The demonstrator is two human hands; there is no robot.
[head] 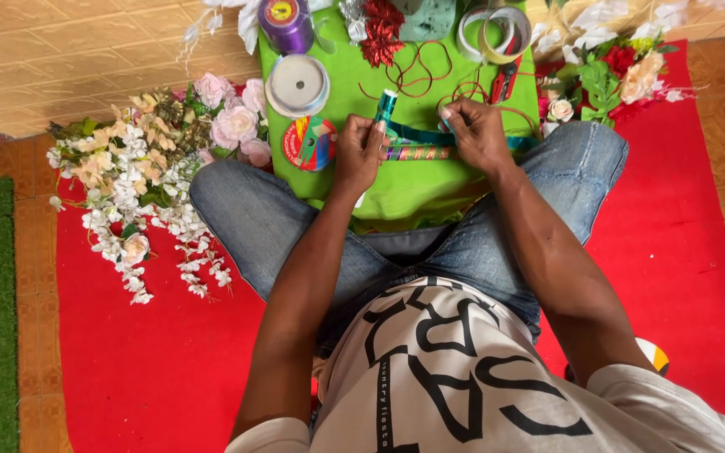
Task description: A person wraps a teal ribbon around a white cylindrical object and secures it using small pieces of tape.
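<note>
Overhead view of a seated person working a teal ribbon (419, 136) over a green cloth (404, 189) that lies between the knees on a red mat (153, 369). The left hand (360, 151) is closed around the ribbon's left end, where a short length stands upright above the fingertips; the right hand (473, 132) pinches the strip further along, thumb and fingers pressed together on it, so that the ribbon runs nearly level between the two hands. A patterned ribbon (419, 153) in red and gold lies just beneath it, touching or nearly so. The teal strip is judged very light, thin and limp, probably smooth enough to slide through a loose pinch; it should crease readily and is best taken flat between thumb and forefinger near the section being worked, not by its free end. Around the hands lie a white spool (297, 85), a purple spool (287, 23), a flat red ribbon roll (309, 143), loose red cord (417, 71) and artificial flowers (153, 159). The palms and the ribbon inside them are hidden, so any fold or knot there cannot be made out; the ribbon's right end disappears past the right wrist, and items along the top edge are cut off.
</note>
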